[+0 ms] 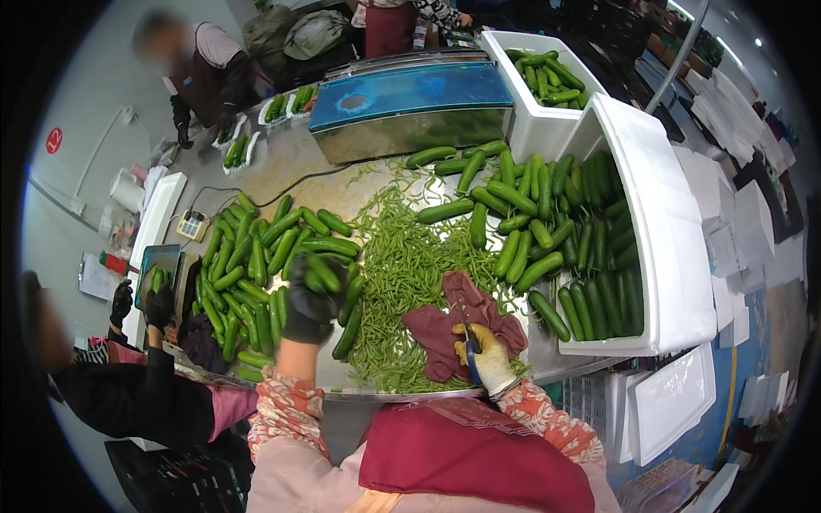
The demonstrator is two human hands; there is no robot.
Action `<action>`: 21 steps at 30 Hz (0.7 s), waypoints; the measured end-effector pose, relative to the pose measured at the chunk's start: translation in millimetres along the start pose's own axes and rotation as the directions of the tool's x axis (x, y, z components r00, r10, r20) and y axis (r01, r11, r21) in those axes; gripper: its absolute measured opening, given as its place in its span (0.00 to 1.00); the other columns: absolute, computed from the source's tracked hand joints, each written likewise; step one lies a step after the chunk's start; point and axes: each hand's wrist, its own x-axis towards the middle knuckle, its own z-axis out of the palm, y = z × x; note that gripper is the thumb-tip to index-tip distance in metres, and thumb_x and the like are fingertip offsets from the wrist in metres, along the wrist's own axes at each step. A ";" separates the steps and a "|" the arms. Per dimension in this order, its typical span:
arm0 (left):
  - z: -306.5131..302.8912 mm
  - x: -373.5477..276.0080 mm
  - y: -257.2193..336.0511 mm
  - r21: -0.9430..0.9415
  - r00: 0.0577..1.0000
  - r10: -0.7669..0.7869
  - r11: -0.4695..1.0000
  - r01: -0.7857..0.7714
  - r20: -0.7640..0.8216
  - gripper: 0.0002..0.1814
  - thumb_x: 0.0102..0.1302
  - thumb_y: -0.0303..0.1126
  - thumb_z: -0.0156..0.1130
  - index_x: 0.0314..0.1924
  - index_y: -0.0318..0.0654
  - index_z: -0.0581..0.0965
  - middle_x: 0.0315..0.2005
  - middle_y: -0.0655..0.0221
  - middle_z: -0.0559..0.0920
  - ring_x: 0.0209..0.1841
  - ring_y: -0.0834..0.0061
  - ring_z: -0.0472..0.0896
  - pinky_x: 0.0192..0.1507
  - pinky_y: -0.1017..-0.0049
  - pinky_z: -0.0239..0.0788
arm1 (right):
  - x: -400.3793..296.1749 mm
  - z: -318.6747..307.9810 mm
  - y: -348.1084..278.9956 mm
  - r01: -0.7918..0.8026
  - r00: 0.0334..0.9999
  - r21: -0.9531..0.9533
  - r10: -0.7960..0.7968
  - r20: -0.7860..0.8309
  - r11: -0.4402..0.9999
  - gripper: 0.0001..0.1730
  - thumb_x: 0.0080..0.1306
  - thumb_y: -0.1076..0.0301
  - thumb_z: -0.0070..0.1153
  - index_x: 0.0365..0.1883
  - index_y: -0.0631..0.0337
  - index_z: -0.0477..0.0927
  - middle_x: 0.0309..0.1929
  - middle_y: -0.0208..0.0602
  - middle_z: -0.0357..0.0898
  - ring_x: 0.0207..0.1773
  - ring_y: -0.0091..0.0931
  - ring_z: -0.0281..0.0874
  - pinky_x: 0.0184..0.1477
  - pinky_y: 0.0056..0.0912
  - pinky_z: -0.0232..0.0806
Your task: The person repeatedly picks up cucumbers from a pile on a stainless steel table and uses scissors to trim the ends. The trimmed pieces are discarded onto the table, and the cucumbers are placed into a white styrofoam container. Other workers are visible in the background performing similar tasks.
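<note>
My left hand (pixel 310 309), in a black glove, grips a green cucumber (pixel 326 276) and is blurred. It is over the right edge of a heap of cucumbers (pixel 256 250) on the steel table (pixel 288 186). In my right hand (pixel 490 360), which wears a pale, yellow-stained glove, is a pair of scissors (pixel 473 360) with dark blue handles. Their blades point away from me over a crumpled maroon cloth (pixel 423 333). Between the hands spreads a thick layer of cut green stems (pixel 410 288). More cucumbers (pixel 513 199) spill from a tipped white foam box (pixel 673 256) at the right.
A blue-topped metal housing (pixel 410 90) stands at the back, beside an upright foam box (pixel 545 125) of cucumbers. At left, a co-worker's gloved hand (pixel 159 306) is at a small scale (pixel 147 256). Another person (pixel 211 77) handles packed trays (pixel 240 154). A cable (pixel 288 190) crosses the table.
</note>
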 end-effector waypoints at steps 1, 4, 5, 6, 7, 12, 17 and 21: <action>9.7 4.3 16.4 -0.117 0.991 0.121 0.985 -0.127 -0.062 0.29 0.61 0.46 0.64 0.56 0.36 0.70 0.50 0.56 0.76 0.50 0.62 0.77 0.55 0.60 0.72 | 2.4 1.5 8.5 0.053 0.999 -0.053 -0.053 -0.001 0.997 0.16 0.64 0.75 0.59 0.51 0.62 0.75 0.26 0.22 0.71 0.25 0.13 0.66 0.27 0.16 0.62; 12.4 18.1 35.6 0.090 0.913 0.395 0.918 -0.387 -0.102 0.26 0.66 0.51 0.56 0.57 0.43 0.73 0.53 0.59 0.78 0.54 0.62 0.77 0.57 0.60 0.71 | 0.3 2.2 14.3 0.041 0.999 -0.025 -0.042 -0.025 0.999 0.16 0.64 0.75 0.58 0.51 0.62 0.76 0.27 0.23 0.72 0.25 0.13 0.66 0.28 0.16 0.63; 13.5 26.4 32.8 0.163 0.918 0.395 0.909 -0.384 -0.039 0.25 0.67 0.51 0.55 0.57 0.44 0.74 0.56 0.60 0.77 0.55 0.62 0.77 0.57 0.61 0.71 | 0.7 2.8 12.5 0.025 0.999 -0.005 -0.025 -0.030 1.000 0.16 0.64 0.75 0.58 0.51 0.62 0.76 0.27 0.23 0.73 0.25 0.13 0.67 0.28 0.16 0.63; -3.8 38.7 30.0 0.249 0.942 0.312 0.909 -0.334 0.122 0.25 0.67 0.50 0.54 0.57 0.44 0.74 0.56 0.61 0.77 0.55 0.63 0.77 0.56 0.61 0.71 | -3.2 3.9 0.4 -0.012 1.000 0.029 0.013 -0.008 1.000 0.16 0.64 0.75 0.58 0.51 0.62 0.76 0.27 0.23 0.73 0.25 0.13 0.67 0.28 0.16 0.63; 3.2 46.5 18.4 0.336 0.941 0.196 0.898 -0.285 0.274 0.24 0.68 0.50 0.53 0.58 0.44 0.74 0.56 0.62 0.77 0.55 0.63 0.77 0.56 0.62 0.71 | -3.6 3.3 -6.5 -0.048 0.999 0.058 0.048 0.002 0.997 0.16 0.64 0.75 0.58 0.51 0.61 0.76 0.27 0.24 0.73 0.26 0.13 0.67 0.29 0.16 0.64; 29.2 130.3 -95.8 0.845 0.890 -0.056 -0.293 -0.448 0.452 0.24 0.66 0.43 0.57 0.61 0.47 0.72 0.50 0.60 0.79 0.53 0.61 0.77 0.51 0.64 0.70 | 2.7 1.0 -3.8 -0.125 0.992 0.108 0.125 0.009 0.986 0.14 0.64 0.74 0.59 0.49 0.61 0.77 0.28 0.24 0.74 0.26 0.13 0.69 0.29 0.16 0.65; 53.3 190.8 -150.4 0.364 0.893 -0.105 -0.887 -0.283 0.437 0.20 0.59 0.36 0.58 0.53 0.46 0.74 0.41 0.58 0.81 0.48 0.55 0.78 0.46 0.55 0.69 | 5.8 1.1 7.3 -0.099 0.994 -0.018 0.098 -0.041 0.995 0.11 0.64 0.68 0.60 0.46 0.54 0.80 0.24 0.21 0.76 0.23 0.11 0.69 0.26 0.18 0.65; 50.9 202.1 -159.0 0.379 0.949 -0.066 -0.906 -0.186 0.309 0.21 0.58 0.37 0.58 0.52 0.45 0.72 0.40 0.56 0.81 0.46 0.54 0.80 0.46 0.54 0.69 | 8.1 -1.3 25.5 0.007 0.996 -0.211 -0.025 -0.083 0.977 0.13 0.62 0.66 0.62 0.45 0.51 0.80 0.32 0.29 0.83 0.32 0.24 0.82 0.36 0.25 0.72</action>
